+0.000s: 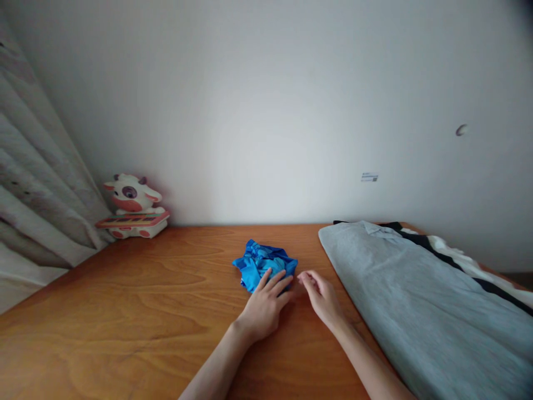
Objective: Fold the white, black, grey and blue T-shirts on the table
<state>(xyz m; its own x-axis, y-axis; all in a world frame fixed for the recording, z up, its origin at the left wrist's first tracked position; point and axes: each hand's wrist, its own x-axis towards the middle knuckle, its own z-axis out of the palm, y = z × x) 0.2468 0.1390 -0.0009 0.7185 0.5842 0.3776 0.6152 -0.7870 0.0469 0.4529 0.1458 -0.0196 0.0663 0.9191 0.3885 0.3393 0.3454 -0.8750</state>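
Note:
A crumpled bright blue cloth (260, 261) lies bunched on the brown wooden table (125, 322), near the middle. My left hand (266, 304) rests on its near edge with the fingers spread. Just right of the cloth is my right hand (320, 294), its fingers curled and the thumb and fingertips close together. Whether anything small is between those fingertips cannot be made out.
On the right a grey cloth (400, 289) lies spread over black and white fabric (453, 258). A cow-shaped toy keyboard (135, 208) stands at the back left, beside a pale curtain (37, 172). A white wall (266, 111) rises behind the table.

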